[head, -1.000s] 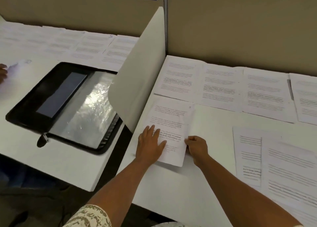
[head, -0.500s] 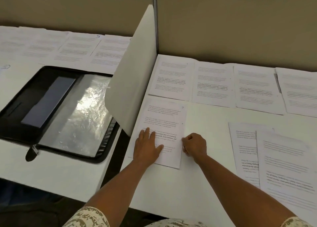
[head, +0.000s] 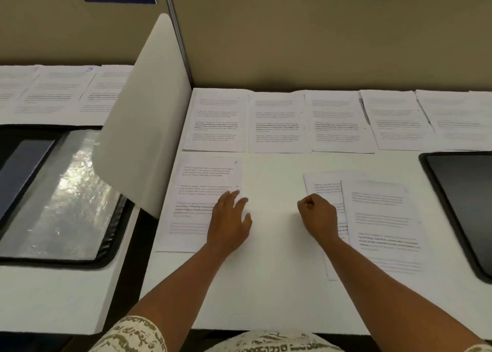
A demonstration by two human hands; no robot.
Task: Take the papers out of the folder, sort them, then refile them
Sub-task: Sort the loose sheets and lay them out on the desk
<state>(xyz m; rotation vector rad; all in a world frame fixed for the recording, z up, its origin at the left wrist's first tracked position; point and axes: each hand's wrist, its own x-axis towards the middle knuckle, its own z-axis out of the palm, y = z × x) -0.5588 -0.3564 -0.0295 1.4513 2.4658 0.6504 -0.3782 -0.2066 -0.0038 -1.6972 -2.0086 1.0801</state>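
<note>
The left hand (head: 229,222) lies spread, fingers flat on the right edge of a printed sheet (head: 205,205) on the counter (head: 274,285). The right hand (head: 318,217) is curled into a loose fist, holding nothing, at the left edge of two overlapping loose pages (head: 380,224). Those pages lie just right of that grip, long axis running away from the person, so the right hand is nearer. The open folder (head: 463,205) sits far right; a row of sorted sheets (head: 279,122) lies beyond.

printed papers (head: 279,122) flat in rows, folder (head: 463,205) open
</note>
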